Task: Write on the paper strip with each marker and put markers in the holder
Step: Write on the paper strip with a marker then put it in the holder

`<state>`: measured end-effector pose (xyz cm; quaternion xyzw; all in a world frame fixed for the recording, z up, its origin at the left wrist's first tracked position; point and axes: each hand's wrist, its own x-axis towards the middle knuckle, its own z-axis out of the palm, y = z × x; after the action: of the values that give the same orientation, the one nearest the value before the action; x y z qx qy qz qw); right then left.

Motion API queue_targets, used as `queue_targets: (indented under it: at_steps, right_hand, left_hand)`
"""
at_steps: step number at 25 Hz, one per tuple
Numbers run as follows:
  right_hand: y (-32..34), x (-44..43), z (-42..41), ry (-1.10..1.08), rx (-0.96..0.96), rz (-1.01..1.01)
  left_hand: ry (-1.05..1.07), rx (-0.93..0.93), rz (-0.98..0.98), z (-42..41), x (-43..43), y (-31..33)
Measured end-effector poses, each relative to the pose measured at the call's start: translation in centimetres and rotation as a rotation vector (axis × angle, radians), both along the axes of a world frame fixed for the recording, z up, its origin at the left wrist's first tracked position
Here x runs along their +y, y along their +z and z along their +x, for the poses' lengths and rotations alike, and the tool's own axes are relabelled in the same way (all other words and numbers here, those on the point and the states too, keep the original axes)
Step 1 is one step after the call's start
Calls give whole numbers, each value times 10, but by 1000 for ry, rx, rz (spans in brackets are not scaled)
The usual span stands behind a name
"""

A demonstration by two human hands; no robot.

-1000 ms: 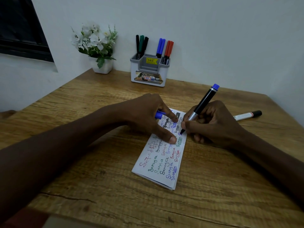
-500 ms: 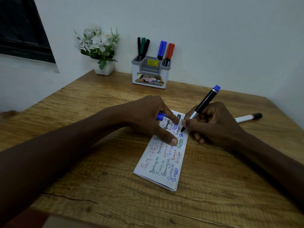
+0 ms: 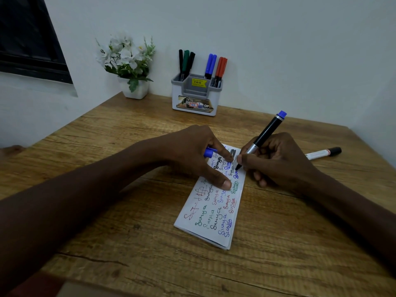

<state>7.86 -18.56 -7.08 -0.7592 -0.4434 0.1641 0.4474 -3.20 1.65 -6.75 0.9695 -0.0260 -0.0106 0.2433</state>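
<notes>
A folded white paper strip (image 3: 216, 230) covered in coloured handwriting lies on the wooden table (image 3: 107, 146). My right hand (image 3: 278, 161) grips a black marker with a blue end (image 3: 267, 131), its tip touching the strip's right edge. My left hand (image 3: 192, 155) presses thumb and forefinger on the strip and holds the blue cap (image 3: 209, 152) in its fingers. A white marker with a black cap (image 3: 323, 153) lies on the table to the right. The grey-and-white holder (image 3: 196, 99) at the back wall holds several black, green, blue and red markers.
A white pot of white flowers (image 3: 130, 67) stands left of the holder against the wall. A dark window (image 3: 27, 39) is at the upper left. The table's front edge runs along the bottom of the view.
The marker tip has crept a little down the strip's right edge, with fresh blue writing beside it. My left hand keeps its place on the paper.
</notes>
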Motion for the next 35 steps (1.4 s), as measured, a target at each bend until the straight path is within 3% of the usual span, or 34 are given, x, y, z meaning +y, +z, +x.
queue_targets:
  at_steps: [23,28,32,35]
  right_hand:
    - [-5,2,7,-79,-7,36]
    - [-2,-3,0,92,-90,9]
    - [-5,-1,6,-20,-108,42]
    - [-3,-3,3,87,-80,11]
  left_hand:
    - [10,16,0,0,0,0]
    - [11,29,6,1,1,-1]
    - [16,41,27,2,1,0]
    - [10,34,23,3,2,-1]
